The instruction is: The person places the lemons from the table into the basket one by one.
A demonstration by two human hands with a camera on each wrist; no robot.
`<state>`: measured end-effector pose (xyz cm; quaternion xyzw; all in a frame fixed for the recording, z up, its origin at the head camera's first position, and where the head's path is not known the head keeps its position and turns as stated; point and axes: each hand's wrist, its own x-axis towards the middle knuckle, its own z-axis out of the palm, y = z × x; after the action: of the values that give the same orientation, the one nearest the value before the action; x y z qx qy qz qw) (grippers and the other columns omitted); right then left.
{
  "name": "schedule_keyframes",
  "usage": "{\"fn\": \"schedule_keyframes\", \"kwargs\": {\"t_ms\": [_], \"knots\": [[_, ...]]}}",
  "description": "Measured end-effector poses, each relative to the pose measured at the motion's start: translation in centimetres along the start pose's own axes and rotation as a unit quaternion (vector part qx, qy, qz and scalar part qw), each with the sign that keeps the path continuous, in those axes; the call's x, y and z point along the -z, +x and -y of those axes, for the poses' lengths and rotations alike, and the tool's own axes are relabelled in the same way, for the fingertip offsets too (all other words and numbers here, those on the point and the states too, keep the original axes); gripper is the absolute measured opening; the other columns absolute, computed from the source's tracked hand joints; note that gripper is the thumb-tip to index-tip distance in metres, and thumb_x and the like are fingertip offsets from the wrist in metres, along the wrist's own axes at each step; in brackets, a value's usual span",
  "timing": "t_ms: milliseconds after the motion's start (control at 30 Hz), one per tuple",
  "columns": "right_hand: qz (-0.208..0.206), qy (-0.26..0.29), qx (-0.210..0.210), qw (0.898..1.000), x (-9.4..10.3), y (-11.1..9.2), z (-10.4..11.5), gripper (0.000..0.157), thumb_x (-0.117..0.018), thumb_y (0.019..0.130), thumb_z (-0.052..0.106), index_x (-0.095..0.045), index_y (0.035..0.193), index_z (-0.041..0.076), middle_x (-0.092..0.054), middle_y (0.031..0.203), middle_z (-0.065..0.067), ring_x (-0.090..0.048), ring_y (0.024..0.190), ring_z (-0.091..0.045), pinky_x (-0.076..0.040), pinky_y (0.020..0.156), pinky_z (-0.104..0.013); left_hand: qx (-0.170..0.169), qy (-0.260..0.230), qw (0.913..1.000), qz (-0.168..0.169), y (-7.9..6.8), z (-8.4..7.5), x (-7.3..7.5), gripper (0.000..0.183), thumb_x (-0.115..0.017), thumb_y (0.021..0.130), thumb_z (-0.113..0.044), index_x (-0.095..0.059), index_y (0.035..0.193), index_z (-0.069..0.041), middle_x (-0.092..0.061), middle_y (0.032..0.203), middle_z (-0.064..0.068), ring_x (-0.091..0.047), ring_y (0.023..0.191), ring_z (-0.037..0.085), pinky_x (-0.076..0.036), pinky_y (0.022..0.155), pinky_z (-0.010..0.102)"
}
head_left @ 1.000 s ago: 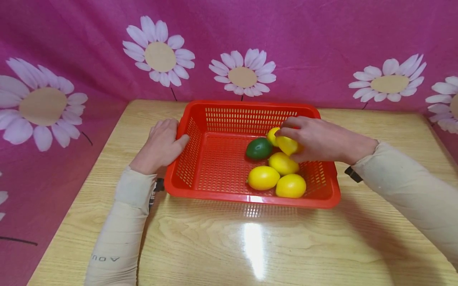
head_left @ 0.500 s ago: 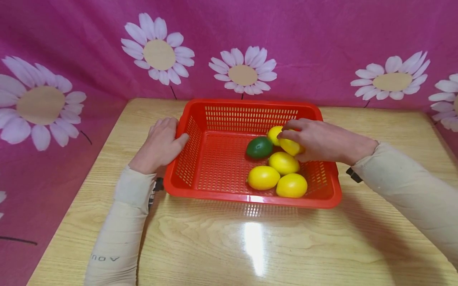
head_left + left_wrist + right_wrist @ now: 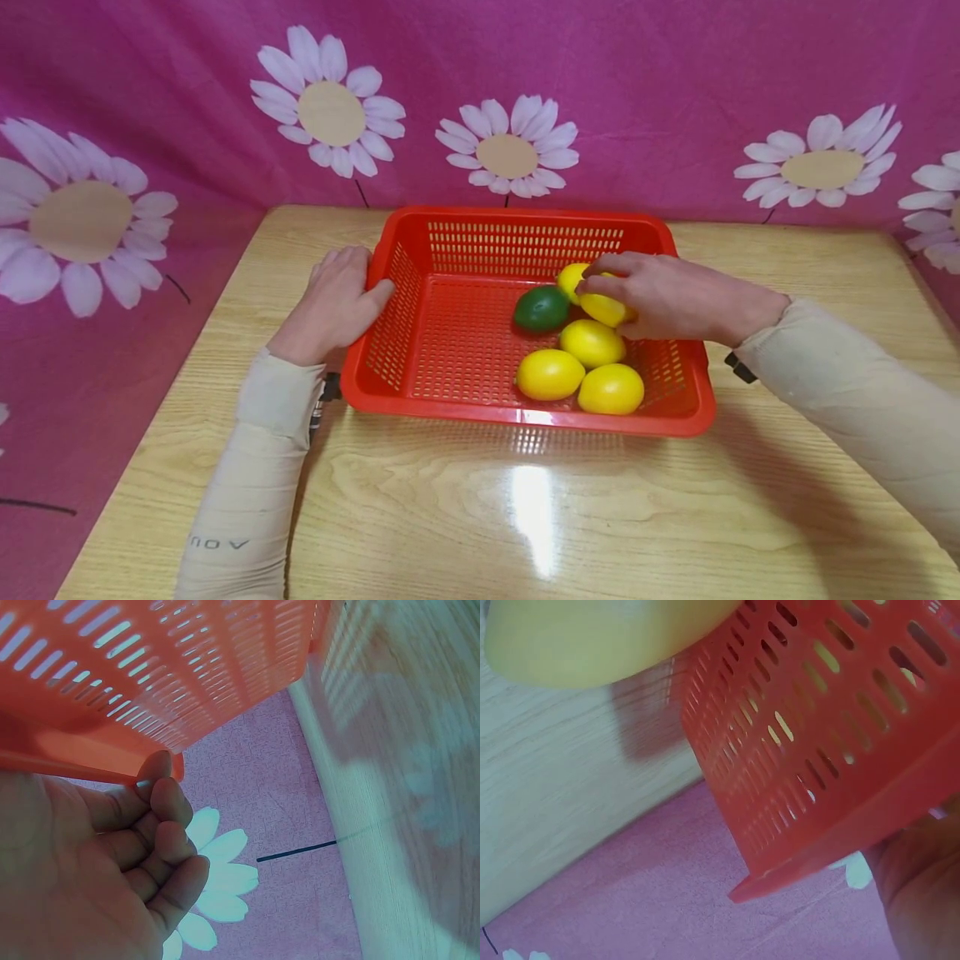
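My left hand (image 3: 332,300) holds the left rim of a red plastic basket (image 3: 457,412), its thumb lying over the edge. Seen from the left wrist, the fingers (image 3: 172,799) are curled beneath that rim. Inside the basket's right half, my right hand (image 3: 660,292) grips a yellow lemon (image 3: 602,310), partly covered by the fingers. Another lemon (image 3: 572,281) lies just behind it, and a dark green lemon-shaped fruit (image 3: 542,308) sits to the left. Toward the front are a lemon (image 3: 592,343), a second lemon (image 3: 550,374) and a third lemon (image 3: 611,389), grouped closely.
The basket stands on a light wood-grain table (image 3: 420,517) near its back edge. Behind it hangs a magenta cloth (image 3: 637,83) with large white daisies. A pale yellow rounded shape (image 3: 592,637) fills the top left of the right wrist view, blurred.
My right hand and its lemon have shifted very slightly downward, baring a little more of the lemon behind. The left hand keeps its hold on the rim.
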<state>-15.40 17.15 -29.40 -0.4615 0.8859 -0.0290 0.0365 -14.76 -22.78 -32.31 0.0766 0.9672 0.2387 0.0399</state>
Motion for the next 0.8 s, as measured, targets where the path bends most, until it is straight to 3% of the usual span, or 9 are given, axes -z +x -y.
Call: {"fn": "schedule_keyframes", "kwargs": {"t_ms": [200,367,800], "knots": [[0.001,0.023,0.008,1.0,-0.3,0.2,0.1,0.058,-0.09,0.078,0.014,-0.067,0.131,0.014,-0.063,0.134,-0.01,-0.072,0.108,-0.029,-0.062,0.09,-0.044,-0.004,0.003,1.0,-0.004,-0.1,0.0,0.0,0.033,-0.045,0.098,-0.029,-0.055,0.111,-0.001,-0.055,0.101,0.015,-0.045,0.101,0.031,-0.033,0.087,0.043],[0.036,0.034,-0.001,0.999,-1.0,0.3,0.3,0.058,-0.088,0.08,0.017,-0.066,0.134,0.016,-0.066,0.135,-0.011,-0.071,0.115,-0.033,-0.061,0.093,-0.047,-0.011,0.011,0.9999,-0.003,-0.1,0.0,0.0,0.034,-0.042,0.099,-0.03,-0.055,0.111,0.0,-0.055,0.101,0.015,-0.046,0.102,0.032,-0.034,0.09,0.045],[0.056,0.007,-0.018,0.998,-1.7,0.8,0.6,0.057,-0.088,0.08,0.02,-0.067,0.133,0.013,-0.069,0.132,-0.011,-0.062,0.125,-0.035,-0.056,0.101,-0.053,-0.004,0.001,1.0,-0.005,0.1,0.1,-0.2,0.033,-0.046,0.098,-0.028,-0.055,0.112,0.0,-0.055,0.101,0.015,-0.046,0.101,0.031,-0.033,0.089,0.043]]}}
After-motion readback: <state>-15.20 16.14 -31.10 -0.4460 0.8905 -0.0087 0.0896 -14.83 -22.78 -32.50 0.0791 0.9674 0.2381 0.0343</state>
